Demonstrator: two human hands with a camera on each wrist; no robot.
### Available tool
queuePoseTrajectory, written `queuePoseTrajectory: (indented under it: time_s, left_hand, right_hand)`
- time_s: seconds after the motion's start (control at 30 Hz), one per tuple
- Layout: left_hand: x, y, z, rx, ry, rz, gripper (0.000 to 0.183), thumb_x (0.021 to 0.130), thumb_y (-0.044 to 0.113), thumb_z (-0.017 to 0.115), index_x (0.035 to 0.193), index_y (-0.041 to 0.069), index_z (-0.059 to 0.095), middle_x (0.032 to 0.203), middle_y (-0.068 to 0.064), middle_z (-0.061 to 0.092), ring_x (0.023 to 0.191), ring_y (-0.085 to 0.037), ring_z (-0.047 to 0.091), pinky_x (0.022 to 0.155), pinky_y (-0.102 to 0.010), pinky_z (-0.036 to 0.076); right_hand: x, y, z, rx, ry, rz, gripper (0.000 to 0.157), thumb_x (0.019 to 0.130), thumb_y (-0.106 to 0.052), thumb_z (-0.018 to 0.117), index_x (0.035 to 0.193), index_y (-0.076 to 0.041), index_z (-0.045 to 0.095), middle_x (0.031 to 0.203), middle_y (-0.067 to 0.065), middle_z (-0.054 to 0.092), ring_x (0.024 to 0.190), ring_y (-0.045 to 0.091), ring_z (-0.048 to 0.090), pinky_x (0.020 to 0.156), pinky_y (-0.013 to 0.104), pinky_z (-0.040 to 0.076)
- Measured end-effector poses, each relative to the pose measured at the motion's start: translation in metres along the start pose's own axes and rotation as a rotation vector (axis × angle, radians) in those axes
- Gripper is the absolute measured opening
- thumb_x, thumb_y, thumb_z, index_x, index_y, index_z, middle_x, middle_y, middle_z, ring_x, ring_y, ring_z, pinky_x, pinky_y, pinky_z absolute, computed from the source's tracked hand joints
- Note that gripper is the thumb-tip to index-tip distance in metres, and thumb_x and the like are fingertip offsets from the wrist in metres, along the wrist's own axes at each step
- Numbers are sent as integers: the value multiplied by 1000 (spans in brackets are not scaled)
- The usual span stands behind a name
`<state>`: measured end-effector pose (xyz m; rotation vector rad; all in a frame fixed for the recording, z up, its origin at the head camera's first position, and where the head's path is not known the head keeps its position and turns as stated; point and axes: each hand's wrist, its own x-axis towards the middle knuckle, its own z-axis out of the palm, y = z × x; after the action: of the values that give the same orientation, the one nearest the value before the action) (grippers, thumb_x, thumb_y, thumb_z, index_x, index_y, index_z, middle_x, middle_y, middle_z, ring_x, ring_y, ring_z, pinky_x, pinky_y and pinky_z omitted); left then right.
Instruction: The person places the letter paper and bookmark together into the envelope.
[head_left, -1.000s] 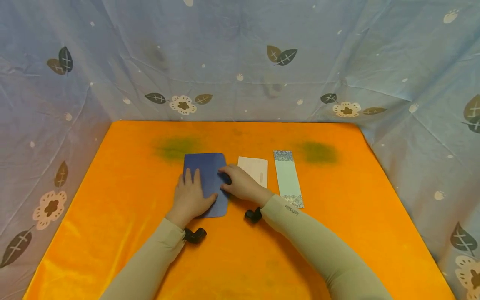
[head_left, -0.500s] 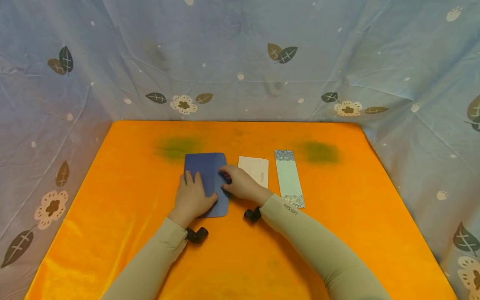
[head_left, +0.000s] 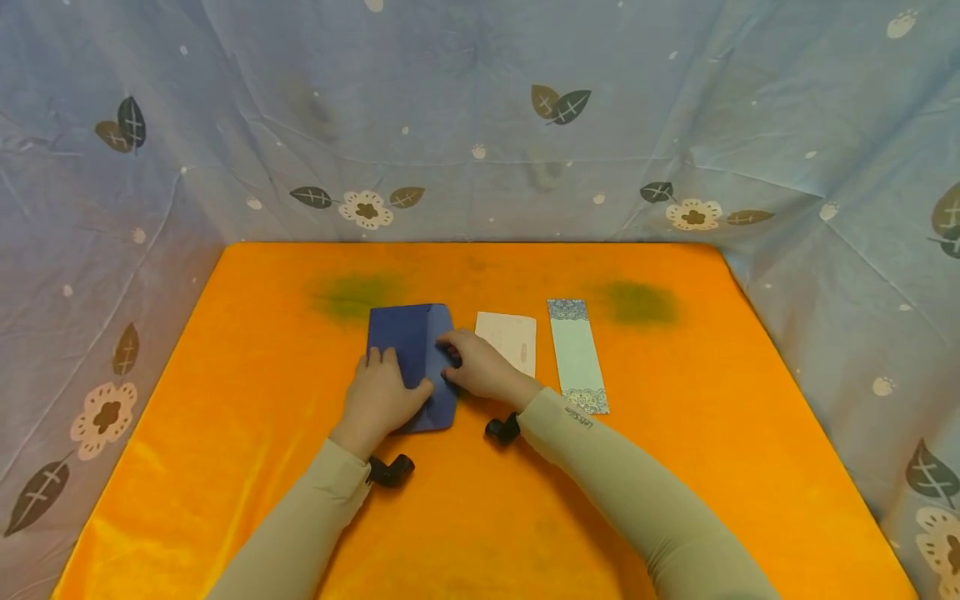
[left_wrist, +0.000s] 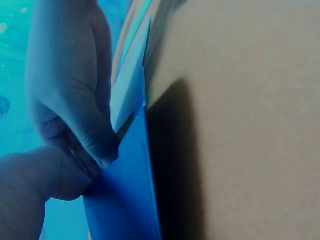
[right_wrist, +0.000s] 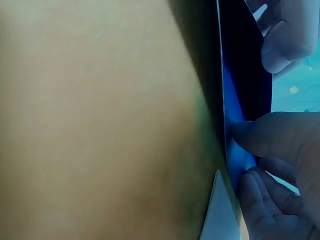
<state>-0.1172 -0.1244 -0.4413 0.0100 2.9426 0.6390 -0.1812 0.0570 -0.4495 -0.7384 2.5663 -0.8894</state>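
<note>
A dark blue paper envelope lies left of the middle of the orange cloth, its lighter flap on the right side. My left hand rests on the body of the envelope, fingers pointing away and thumb near the flap's crease. From the right, my right hand pinches the flap's outer edge between thumb and fingers. The right wrist view has the right thumb against the flap's blue face. In the left wrist view the envelope casts a shadow on the cloth.
A pinkish-white paper card lies partly under my right forearm. Beyond it is a pale strip with lace-patterned ends, its near end close to my right sleeve. A patterned curtain hangs around the table.
The flap stands out more clearly along its crease, tilted up from the envelope's body. My left fingers have drawn slightly toward me. The right hand stays nearly in place.
</note>
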Motion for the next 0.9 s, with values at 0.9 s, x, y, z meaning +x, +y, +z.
queuePoseTrajectory:
  time_s: [0.9]
  left_hand:
    - [-1,0,2,-40,41,49,84,87,44,62,139,-17,36,142,-40,32,135,-54,25,113,-59,19]
  right_hand:
    - [26,-6,2,214,62,120,35,92,-23,66,125,-10,65,123,5,63,100,16,60,84,27,53]
